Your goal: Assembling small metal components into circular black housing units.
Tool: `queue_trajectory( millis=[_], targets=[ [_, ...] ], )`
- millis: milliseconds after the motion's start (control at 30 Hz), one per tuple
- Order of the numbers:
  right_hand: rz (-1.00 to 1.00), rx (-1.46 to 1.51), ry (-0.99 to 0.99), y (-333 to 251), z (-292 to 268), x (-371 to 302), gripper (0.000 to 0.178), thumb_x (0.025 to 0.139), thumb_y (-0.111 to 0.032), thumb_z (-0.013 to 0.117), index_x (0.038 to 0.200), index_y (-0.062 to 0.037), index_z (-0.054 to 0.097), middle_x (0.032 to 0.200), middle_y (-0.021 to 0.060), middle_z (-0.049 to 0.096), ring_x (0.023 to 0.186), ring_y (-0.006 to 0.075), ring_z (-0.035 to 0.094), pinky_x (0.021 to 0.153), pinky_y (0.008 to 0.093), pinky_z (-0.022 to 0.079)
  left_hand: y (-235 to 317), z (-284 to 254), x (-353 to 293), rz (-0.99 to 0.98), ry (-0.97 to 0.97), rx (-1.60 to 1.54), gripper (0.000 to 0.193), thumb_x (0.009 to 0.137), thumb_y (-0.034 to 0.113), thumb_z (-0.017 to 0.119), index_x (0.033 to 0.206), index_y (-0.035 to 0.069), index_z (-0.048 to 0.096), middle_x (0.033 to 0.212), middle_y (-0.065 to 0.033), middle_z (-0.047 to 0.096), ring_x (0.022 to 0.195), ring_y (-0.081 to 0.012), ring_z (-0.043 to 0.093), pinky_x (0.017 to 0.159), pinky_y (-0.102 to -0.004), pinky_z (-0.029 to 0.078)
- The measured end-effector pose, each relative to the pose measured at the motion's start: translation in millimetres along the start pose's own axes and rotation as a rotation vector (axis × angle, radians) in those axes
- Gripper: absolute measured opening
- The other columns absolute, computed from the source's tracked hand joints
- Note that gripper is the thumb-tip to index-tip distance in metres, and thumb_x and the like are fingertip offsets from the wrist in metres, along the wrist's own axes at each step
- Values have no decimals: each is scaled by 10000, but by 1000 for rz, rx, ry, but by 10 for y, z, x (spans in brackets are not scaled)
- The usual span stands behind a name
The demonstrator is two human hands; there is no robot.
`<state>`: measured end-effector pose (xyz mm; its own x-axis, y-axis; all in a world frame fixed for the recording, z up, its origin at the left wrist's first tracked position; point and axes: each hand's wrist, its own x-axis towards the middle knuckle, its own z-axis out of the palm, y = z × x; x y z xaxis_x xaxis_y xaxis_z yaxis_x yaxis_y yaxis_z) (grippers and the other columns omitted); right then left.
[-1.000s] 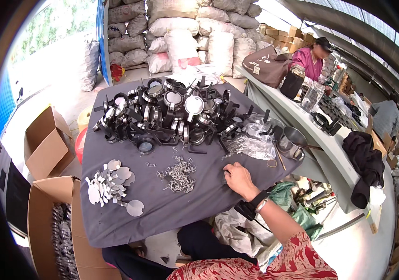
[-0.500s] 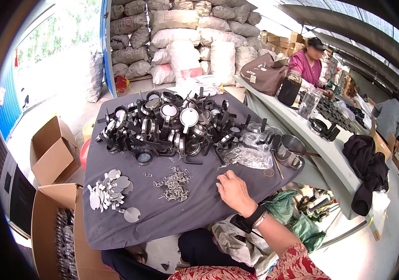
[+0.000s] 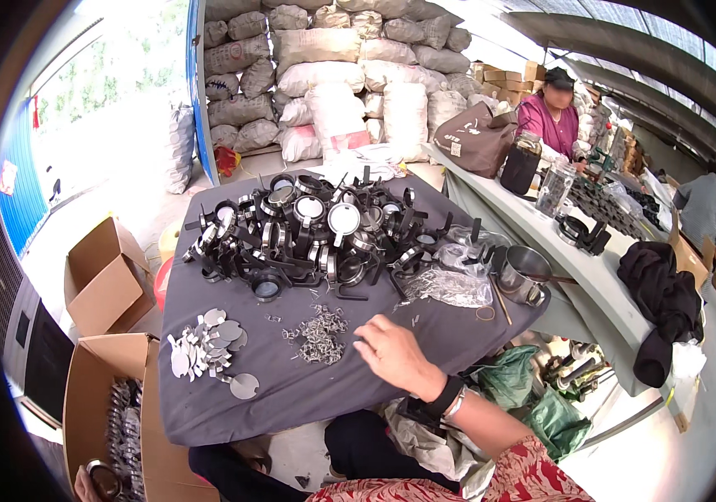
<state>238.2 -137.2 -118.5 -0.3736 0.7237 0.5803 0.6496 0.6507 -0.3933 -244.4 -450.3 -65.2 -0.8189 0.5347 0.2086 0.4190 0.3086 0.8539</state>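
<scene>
Stacked pale sacks (image 3: 316, 55) back the workshop; before them stands a table draped in grey cloth (image 3: 291, 406), an open carton (image 3: 170, 452) at its left. Across the far cloth lies a heap of black-handled, metal-rimmed parts (image 3: 343, 219); pulling one from beneath could make others slide. Nearer lie overlapping thin discs (image 3: 228, 331). The right hand (image 3: 391, 353), fingers together and curled, is just right of the loose metal clips (image 3: 320, 335); whether it pinches anything cannot be told. A leftward sweep could scatter that pile. The left hand (image 3: 84, 487), cut off by the lower edge, appears clamped on a round metal-rimmed piece (image 3: 105, 480) at the carton's near end; a slack grip could drop it.
</scene>
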Motion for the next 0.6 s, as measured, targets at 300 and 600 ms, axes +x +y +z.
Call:
queue_trajectory(
  millis=[300, 600],
  targets=[
    [-388, 433, -313, -1002, 572, -181, 490, 897, -346, 550, 1198, 33, 473, 1077, 166, 562, 980, 320, 538, 847, 406, 458, 1139, 2066, -536, -46, -932, -481, 457, 951, 465, 422, 726, 90, 556, 534, 3, 489, 424, -97, 438, 419, -217, 322],
    [-88, 540, -370, -660, 596, -585, 445, 863, -181, 605, 1233, -4, 432, 928, 176, 592, 893, 368, 566, 746, 456, 438, 784, 2836, -620, -553, -1071, -827, 333, 943, 407, 469, 912, 103, 602, 642, -27, 580, 517, -169, 565, 414, -293, 404]
  ],
)
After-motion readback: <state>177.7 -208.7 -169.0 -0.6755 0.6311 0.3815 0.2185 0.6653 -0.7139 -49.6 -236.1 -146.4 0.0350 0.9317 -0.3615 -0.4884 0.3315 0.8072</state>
